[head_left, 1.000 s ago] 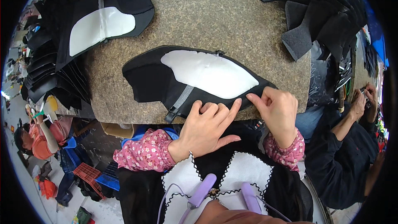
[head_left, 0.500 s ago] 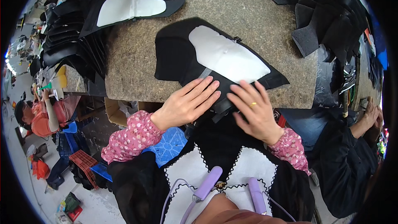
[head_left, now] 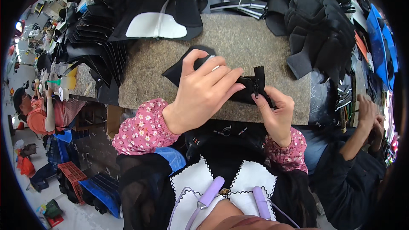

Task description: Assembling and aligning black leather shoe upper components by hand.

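In the head view, the person's two hands work at a black piece (head_left: 175, 75) above the middle of the tabletop (head_left: 238, 34), toward its near edge. The left hand (head_left: 206, 88) lies across the piece, thumb and fingers drawn together on its zipped edge; its own back covers much of the work, so the exact grip is hard to read. The right hand (head_left: 279, 113) pinches the piece's right end between thumb and fingers, just beside the zip slider (head_left: 256, 88). Between the hands, the loose zip end (head_left: 259, 74) sticks up, pointing away from the person. On the left, a dark corner of the piece juts out past the left hand.

Speckled surface runs from the right hand to the tabletop's right edge, and a wider stretch lies beyond the work. On the far left, a dark panel with a white patch (head_left: 149, 25) bounds that stretch; a fanned black stack (head_left: 96, 38) lines the left side. Black cut pieces (head_left: 313, 25) overhang the far right corner, and a bundle of pale strips (head_left: 245, 6) lies past the far edge.
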